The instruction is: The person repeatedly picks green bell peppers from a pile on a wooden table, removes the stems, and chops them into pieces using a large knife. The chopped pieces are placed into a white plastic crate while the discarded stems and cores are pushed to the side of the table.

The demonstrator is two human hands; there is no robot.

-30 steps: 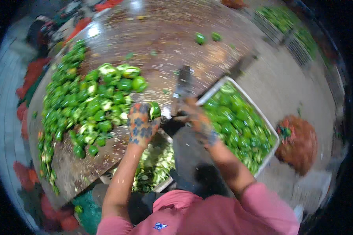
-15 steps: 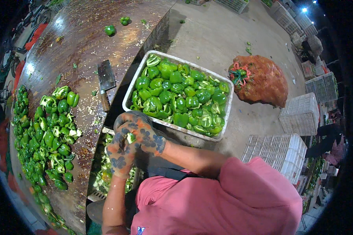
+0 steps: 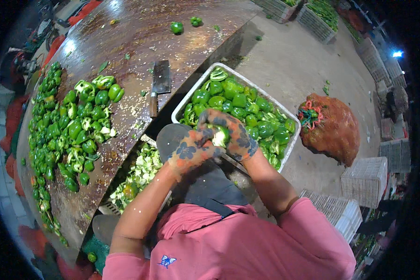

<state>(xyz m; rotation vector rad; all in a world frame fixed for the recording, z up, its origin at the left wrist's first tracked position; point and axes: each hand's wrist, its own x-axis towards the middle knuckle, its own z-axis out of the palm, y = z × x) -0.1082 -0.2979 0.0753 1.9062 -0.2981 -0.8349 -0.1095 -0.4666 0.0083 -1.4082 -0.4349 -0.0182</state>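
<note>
Green pepper (image 3: 223, 135): at the centre of the frame, between the two hands, with pale cut flesh showing on its left part and green skin on its right.
Left hand (image 3: 191, 151): in a patterned orange and dark glove, just left of centre; its fingers grasp the pepper from the left and below.
Right hand (image 3: 233, 135): in a matching glove, right of centre; its fingers curl over the top of the same pepper and grasp it.
White crate (image 3: 291, 145): behind and right of the hands, filled with green peppers (image 3: 240, 99), some whole-looking, some cut open.
Desk (image 3: 130, 28): brown, wet-looking, spread over the upper left, speckled with pale seeds.
Pepper heap (image 3: 56, 126): on the desk at the left of the frame, whole and cut pieces mixed.
Cleaver (image 3: 161, 77): lying near the desk's right edge, dark blade toward the top, wooden handle toward the bottom.
Two loose peppers (image 3: 177, 28): near the top of the frame, on the desk, apart from the heap.
Pale scraps (image 3: 144, 170): in a container below the desk's edge, lower left of centre.
Red mesh sack (image 3: 333, 130): on the floor (image 3: 275, 51) at the right.
Slatted crates (image 3: 365, 182): at the lower right.
</note>
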